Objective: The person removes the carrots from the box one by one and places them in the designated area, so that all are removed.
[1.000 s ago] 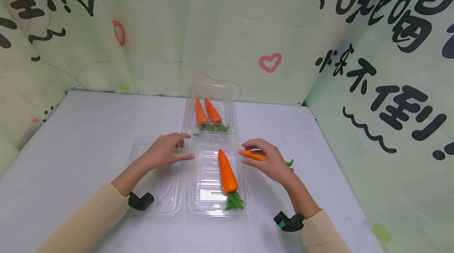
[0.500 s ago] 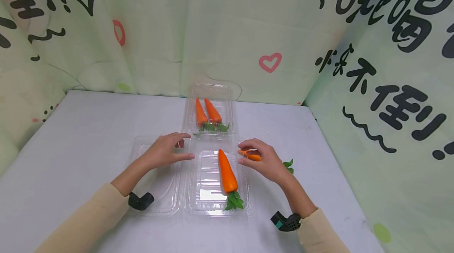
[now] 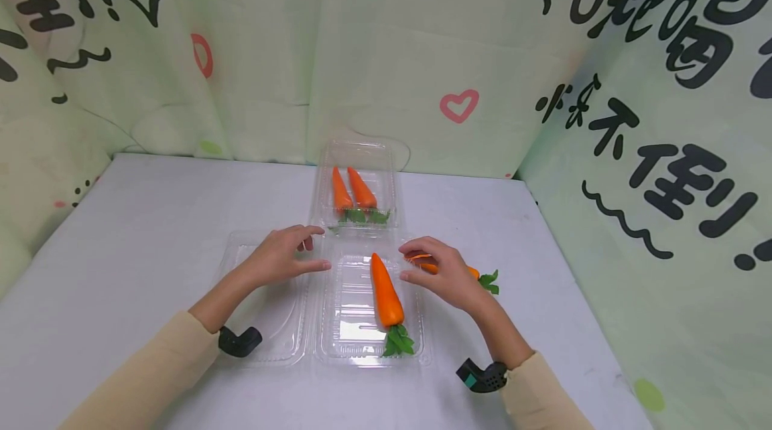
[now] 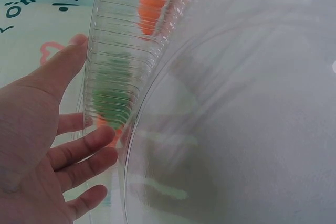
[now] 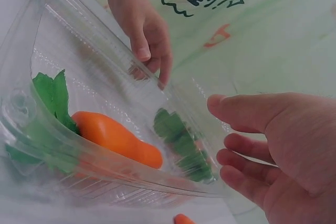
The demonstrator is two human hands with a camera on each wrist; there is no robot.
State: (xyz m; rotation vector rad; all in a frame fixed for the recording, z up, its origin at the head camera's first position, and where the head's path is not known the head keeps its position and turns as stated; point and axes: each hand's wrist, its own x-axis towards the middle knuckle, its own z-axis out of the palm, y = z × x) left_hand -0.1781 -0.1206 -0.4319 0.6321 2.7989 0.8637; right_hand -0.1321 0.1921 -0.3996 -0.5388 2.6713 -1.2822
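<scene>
A clear plastic clamshell box (image 3: pixel 352 343) lies opened on the table, its lid (image 3: pixel 280 343) spread to the left. One orange carrot (image 3: pixel 386 293) with green leaves lies in its base. My left hand (image 3: pixel 280 257) reaches over the lid to the box's back left corner, fingers extended; in the left wrist view the fingertips (image 4: pixel 107 156) are right at the ribbed plastic wall. My right hand (image 3: pixel 443 274) is at the back right edge, thumb and fingers apart, holding nothing. Another carrot (image 3: pixel 474 272) lies on the table, partly hidden behind that hand.
Directly behind stands a second clear clamshell (image 3: pixel 389 205) with two carrots (image 3: pixel 362 189) in it. A white table (image 3: pixel 151 249) carries everything. Pale green printed curtains (image 3: pixel 386 35) enclose the back and sides.
My right hand has shifted slightly left, towards the box, uncovering more of the carrot on the table. My left hand, the box and the carrots have stayed in place.
</scene>
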